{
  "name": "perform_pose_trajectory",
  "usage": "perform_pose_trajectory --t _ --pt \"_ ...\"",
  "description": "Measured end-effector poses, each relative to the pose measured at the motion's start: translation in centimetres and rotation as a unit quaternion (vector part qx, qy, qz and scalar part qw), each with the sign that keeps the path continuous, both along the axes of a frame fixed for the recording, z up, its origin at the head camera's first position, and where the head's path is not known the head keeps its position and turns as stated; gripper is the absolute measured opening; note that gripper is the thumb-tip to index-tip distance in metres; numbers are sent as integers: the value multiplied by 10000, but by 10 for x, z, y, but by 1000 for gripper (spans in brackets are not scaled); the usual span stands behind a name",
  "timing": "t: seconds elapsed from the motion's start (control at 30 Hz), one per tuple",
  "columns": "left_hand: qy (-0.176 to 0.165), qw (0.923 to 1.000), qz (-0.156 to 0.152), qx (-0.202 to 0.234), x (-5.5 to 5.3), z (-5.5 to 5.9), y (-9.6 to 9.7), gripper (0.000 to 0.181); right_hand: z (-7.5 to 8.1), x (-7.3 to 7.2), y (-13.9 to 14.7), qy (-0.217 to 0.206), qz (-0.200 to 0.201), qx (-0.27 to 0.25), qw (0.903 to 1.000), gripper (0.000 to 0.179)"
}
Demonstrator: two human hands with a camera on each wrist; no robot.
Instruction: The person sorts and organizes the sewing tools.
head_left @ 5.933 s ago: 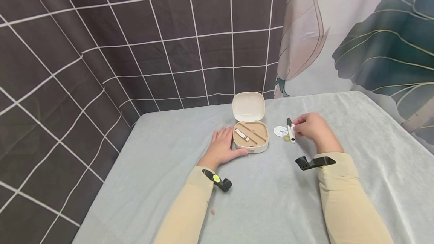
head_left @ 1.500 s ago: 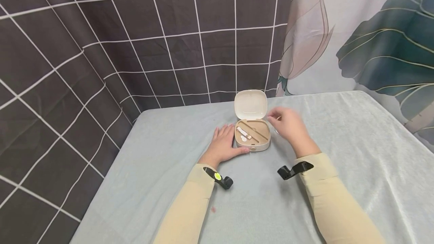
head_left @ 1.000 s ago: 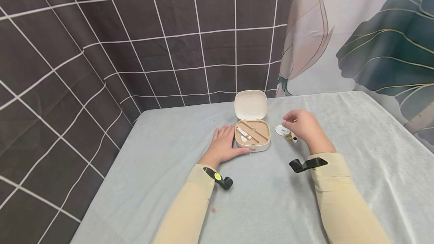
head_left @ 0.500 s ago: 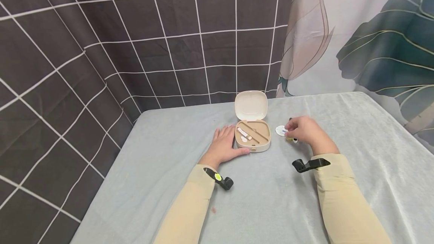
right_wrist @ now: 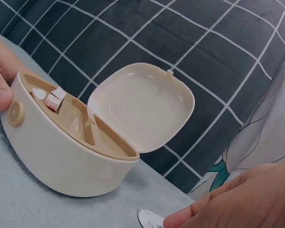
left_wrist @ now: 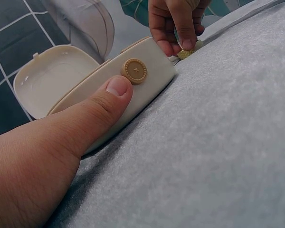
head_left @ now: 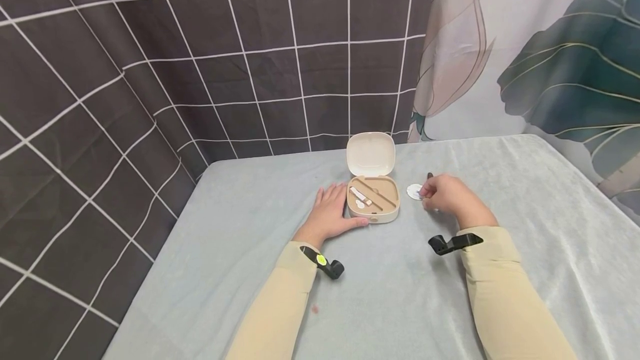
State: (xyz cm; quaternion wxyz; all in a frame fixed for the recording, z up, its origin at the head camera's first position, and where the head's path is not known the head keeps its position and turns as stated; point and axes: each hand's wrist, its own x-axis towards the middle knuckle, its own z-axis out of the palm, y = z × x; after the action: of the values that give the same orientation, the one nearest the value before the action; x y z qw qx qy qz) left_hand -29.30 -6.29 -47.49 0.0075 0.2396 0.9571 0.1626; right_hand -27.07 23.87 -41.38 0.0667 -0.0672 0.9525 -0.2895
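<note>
A cream sewing box [head_left: 372, 218] stands with its lid [head_left: 370, 154] raised. Its tan tray [head_left: 387, 189] holds a white folded strip [head_left: 361, 196] with print and a small white piece [head_left: 360, 204]. My left hand [head_left: 327, 216] rests against the box's left side, fingers straight, thumb touching the front beside the button-shaped clasp [left_wrist: 134, 71]. To the right of the box, my right hand [head_left: 450, 196] pinches a gold, dimpled thimble [left_wrist: 185, 53] low at the cloth. A white disc [head_left: 414, 191] with print lies at its fingertips.
A dark-tipped, pen-like thing [head_left: 430, 175] shows behind my right hand, its rest hidden. Pale grey cloth [head_left: 390, 293] covers the table. A dark grid curtain [head_left: 260, 71] and a floral curtain [head_left: 460, 60] hang behind it.
The small white piece has appeared in the tray. My right hand came near the box, then moved back right and down to the thimble. My left hand keeps its place.
</note>
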Motion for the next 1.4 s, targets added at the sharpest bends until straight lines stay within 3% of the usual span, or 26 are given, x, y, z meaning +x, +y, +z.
perform_pose_trajectory --t 0.23,0.4,0.83,1.07,1.4 --pt "-11 10000 -11 -20 0 0 0 112 1 1 -1 313 144 -8 9994 15" --pt "15 10000 -32 -17 -1 0 -1 112 10 3 -4 624 154 -81 9979 15" --pt "-7 10000 -42 10 0 0 -1 111 27 10 -29 823 348 -290 9956 18" --pt "4 10000 -50 33 0 1 -1 110 31 10 -43 1370 675 -26 9883 14" --pt "-49 10000 -12 9 0 1 0 110 28 10 -61 1293 788 -103 9884 11"
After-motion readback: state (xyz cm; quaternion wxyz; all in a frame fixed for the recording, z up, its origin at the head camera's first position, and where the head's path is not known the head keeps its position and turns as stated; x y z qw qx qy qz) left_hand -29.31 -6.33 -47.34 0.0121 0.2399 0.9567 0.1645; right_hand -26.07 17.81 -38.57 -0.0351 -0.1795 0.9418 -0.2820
